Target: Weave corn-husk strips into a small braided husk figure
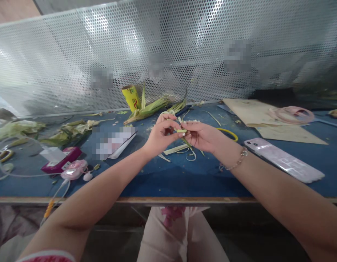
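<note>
Both hands meet above the blue table top (168, 174), pinching a small folded green leaf strip (181, 130). My left hand (161, 134) curls its fingers round the left end of the strip. My right hand (199, 135), with a bracelet at the wrist, grips the right end between thumb and fingers. Loose leaf strips and curled trimmings (181, 151) lie on the table just under the hands. A bundle of green palm leaves (150, 109) rests behind them beside a yellow packet (131, 97).
A pink phone (284, 160) lies to the right, near a wooden board (266, 116) and a pink cable coil (293, 114). On the left sit a magenta box (61, 160), a small pink device (74, 170), a white card (116, 143) and leaf scraps (18, 127). A perforated metal screen (168, 54) backs the table.
</note>
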The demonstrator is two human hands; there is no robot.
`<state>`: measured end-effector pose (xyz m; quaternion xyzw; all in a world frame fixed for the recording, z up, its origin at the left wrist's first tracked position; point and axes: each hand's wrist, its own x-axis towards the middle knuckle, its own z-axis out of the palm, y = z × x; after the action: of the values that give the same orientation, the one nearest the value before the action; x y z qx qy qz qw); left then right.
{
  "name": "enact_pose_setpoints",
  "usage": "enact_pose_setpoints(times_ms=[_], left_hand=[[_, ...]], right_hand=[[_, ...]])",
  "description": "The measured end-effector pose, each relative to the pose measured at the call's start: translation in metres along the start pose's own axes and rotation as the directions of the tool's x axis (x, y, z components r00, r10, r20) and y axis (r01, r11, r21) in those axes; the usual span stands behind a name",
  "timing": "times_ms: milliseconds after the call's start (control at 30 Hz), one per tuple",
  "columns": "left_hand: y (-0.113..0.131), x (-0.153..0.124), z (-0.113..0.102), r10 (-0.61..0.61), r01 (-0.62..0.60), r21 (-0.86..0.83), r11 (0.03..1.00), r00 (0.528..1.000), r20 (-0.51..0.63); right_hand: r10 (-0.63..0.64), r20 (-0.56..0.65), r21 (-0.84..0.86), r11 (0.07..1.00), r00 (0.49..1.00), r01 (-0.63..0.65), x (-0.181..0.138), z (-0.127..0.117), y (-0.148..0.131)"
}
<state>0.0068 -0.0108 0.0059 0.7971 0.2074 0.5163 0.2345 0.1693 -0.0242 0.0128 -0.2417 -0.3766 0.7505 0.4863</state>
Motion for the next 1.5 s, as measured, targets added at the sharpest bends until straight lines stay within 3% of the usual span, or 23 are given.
enact_pose_setpoints(times_ms=[133, 267, 533, 700, 1033, 1300, 1500], left_hand=[[0.000, 0.002, -0.002, 0.046, -0.042, 0.089, 0.995, 0.998, -0.045], [0.002, 0.004, -0.002, 0.048, -0.047, 0.044, 0.998, 0.999, -0.025], [0.000, 0.003, -0.002, -0.139, 0.165, -0.264, 0.950, 0.984, 0.112], [-0.005, 0.003, -0.002, -0.210, 0.277, -0.346, 0.896, 0.953, 0.219], [0.011, 0.000, 0.009, -0.271, 0.240, -0.327, 0.914, 0.961, -0.053], [0.004, 0.000, 0.005, -0.301, 0.239, -0.512, 0.825, 0.953, -0.039], [-0.008, 0.001, 0.004, -0.334, 0.265, -0.422, 0.867, 0.938, -0.095]], right_hand=[[-0.049, -0.021, -0.015, 0.999, 0.999, 0.048, 0.001, 0.001, 0.001], [-0.069, -0.076, 0.000, 0.998, 0.995, 0.069, 0.002, 0.002, 0.003], [-0.105, -0.135, -0.034, 0.994, 0.985, 0.101, 0.002, 0.004, 0.004], [-0.094, -0.137, -0.038, 0.995, 0.986, 0.090, 0.001, 0.008, 0.005], [-0.191, -0.114, -0.132, 0.976, 0.975, 0.175, 0.003, 0.005, 0.009], [-0.328, -0.090, -0.231, 0.925, 0.940, 0.300, 0.001, 0.005, 0.009], [-0.366, -0.092, -0.238, 0.911, 0.926, 0.336, 0.002, 0.003, 0.009]])
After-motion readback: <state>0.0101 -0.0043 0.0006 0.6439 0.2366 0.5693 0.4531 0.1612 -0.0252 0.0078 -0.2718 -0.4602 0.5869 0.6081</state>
